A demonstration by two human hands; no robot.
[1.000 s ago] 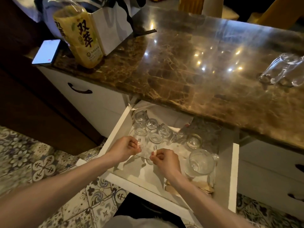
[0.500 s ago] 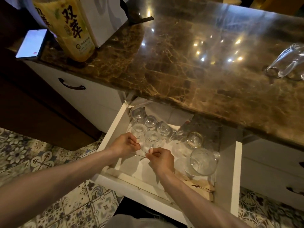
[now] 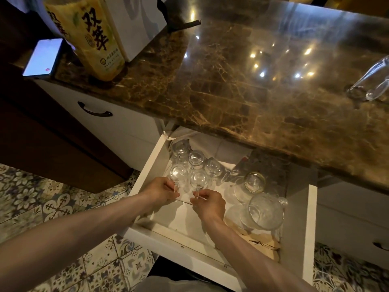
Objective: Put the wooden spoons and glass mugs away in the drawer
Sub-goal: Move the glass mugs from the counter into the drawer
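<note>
The white drawer (image 3: 147, 165) stands open below the marble counter. Several small glass mugs sit upright in its back left part. My left hand (image 3: 161, 191) pinches the handle of one mug (image 3: 178, 173). My right hand (image 3: 209, 204) pinches the handle of the mug beside it (image 3: 199, 178). Both mugs stand in the front row of the group. Wooden spoons (image 3: 262, 243) lie at the drawer's front right, partly under a large glass jar (image 3: 265, 211). On the counter at the right edge lies more glassware (image 3: 372, 84).
A lidded glass jar (image 3: 254, 182) sits behind the large jar. On the counter's left are a yellow bottle (image 3: 92, 36), a white box (image 3: 139, 22) and a lit phone (image 3: 43, 57). Closed drawers flank the open one; patterned tiles (image 3: 42, 207) cover the floor.
Both hands moved slightly further back into the drawer with the two mugs, bringing them up against the group. The camera tilted a little.
</note>
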